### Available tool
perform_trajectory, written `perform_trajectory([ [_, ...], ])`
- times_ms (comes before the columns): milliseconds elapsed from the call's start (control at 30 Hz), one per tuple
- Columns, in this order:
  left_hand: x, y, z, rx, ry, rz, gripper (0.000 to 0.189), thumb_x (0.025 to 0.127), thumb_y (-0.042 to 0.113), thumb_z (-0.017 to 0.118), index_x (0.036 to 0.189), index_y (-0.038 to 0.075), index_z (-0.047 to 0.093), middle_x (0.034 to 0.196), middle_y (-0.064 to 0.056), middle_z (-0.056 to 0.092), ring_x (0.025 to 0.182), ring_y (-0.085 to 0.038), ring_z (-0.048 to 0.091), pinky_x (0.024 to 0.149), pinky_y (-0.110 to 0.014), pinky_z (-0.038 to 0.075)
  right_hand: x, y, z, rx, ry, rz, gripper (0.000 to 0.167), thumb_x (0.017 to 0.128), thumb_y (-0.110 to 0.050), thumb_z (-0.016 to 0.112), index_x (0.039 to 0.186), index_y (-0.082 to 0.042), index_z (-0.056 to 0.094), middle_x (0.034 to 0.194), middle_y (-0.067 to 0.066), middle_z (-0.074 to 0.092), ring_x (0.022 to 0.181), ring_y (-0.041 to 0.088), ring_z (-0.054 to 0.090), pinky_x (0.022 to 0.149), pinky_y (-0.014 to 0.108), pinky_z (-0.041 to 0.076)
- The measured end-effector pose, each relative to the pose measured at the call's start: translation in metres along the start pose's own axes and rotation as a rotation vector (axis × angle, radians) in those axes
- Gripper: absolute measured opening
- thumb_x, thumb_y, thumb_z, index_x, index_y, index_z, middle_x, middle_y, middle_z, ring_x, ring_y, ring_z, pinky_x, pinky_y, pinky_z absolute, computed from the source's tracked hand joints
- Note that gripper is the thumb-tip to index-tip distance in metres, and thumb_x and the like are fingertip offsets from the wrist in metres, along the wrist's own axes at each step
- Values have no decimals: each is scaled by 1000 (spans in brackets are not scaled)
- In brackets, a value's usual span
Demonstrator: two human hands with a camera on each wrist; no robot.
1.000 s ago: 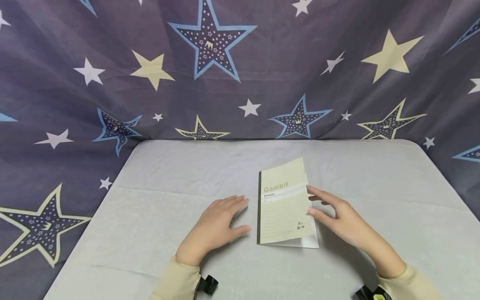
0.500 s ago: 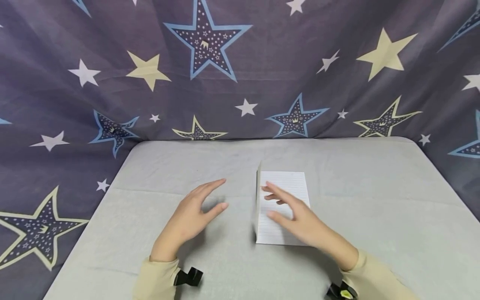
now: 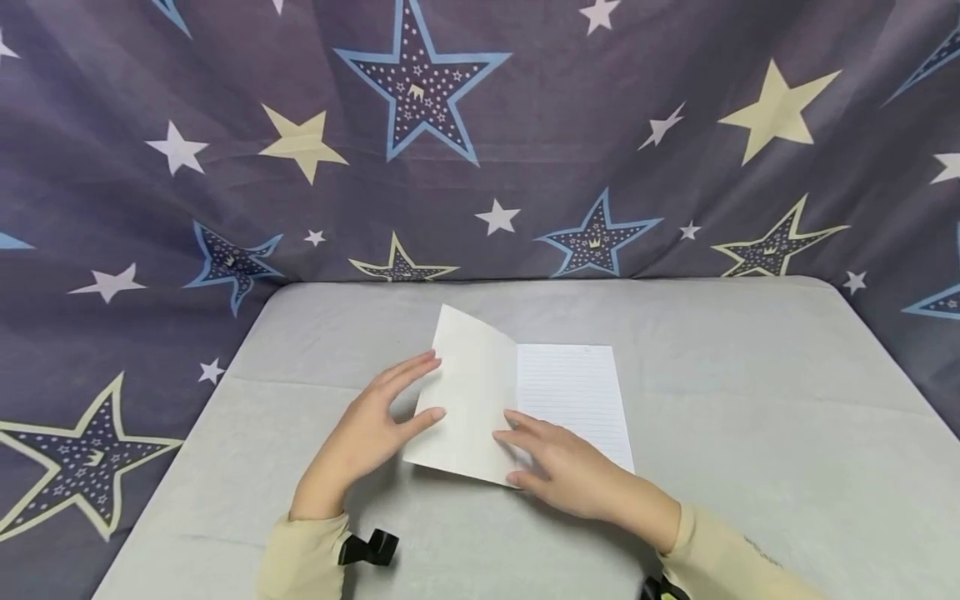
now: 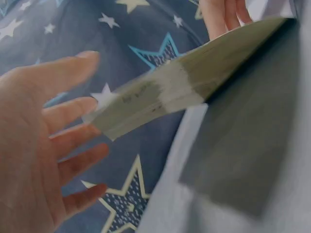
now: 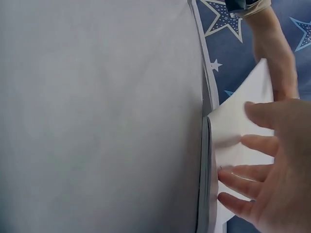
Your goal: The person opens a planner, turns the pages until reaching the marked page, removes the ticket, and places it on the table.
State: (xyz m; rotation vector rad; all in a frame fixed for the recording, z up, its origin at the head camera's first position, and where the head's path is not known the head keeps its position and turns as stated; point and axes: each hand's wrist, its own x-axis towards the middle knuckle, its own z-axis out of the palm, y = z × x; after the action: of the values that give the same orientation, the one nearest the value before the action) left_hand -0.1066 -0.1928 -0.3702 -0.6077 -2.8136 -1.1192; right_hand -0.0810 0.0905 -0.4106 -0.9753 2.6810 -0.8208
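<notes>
A notebook (image 3: 581, 383) lies on the table with its lined first page showing. Its cream front cover (image 4: 160, 90) is swung over to the left and tilts up from the spine, its white inner side (image 3: 472, 358) facing me. At the cover's outer edge is my left hand (image 3: 367, 437), thumb and fingers spread apart. My right hand (image 3: 566, 471) reaches across the lower part of the lined page, and its extended fingertips are at the cover's inner side near the spine. In the right wrist view, the fingers (image 5: 257, 144) of this hand are spread over the white inner cover.
A pale grey cloth (image 3: 750, 417) covers the table. Behind it and along the left side hangs a dark curtain (image 3: 247, 192) printed with stars. Each wrist wears a black strap (image 3: 369, 548) below a beige sleeve.
The front cover has swung from lying over the pages to the left side. My right hand has moved left with it. My left hand has shifted left to the cover's outer edge.
</notes>
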Motion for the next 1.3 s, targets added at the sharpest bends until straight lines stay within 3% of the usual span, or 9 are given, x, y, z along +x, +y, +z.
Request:
perform_trajectory([
  [267,2,-27,16,86,-117,-60,70,81,20,84,143,11,54,153,-8,43,141,-33,37,112,-53,34,-13,6,-5,-68,-14,-32,47,96,-35,65,137,-14,60,152,11,44,138,31,42,111,52,36],
  [633,-3,-44,24,129,-184,-129,74,77,21,87,142,10,55,152,-10,45,140,-37,38,112,-55,33,-50,48,-30,-128,87,-49,45,94,-30,68,134,-11,62,146,15,50,132,37,47,106,57,39],
  [967,-5,-53,24,119,-211,-128,74,77,26,86,142,8,54,151,-11,45,140,-38,36,112,-58,30,-77,87,-43,-155,103,-3,68,80,-36,82,137,-9,59,150,15,44,137,40,39,105,61,37],
  [1300,-6,-62,22,77,-263,-122,78,77,27,86,145,9,50,156,-11,37,143,-40,27,113,-65,20,-77,94,-43,-168,110,35,82,71,-54,82,138,-13,58,151,14,43,135,41,40,103,64,37],
])
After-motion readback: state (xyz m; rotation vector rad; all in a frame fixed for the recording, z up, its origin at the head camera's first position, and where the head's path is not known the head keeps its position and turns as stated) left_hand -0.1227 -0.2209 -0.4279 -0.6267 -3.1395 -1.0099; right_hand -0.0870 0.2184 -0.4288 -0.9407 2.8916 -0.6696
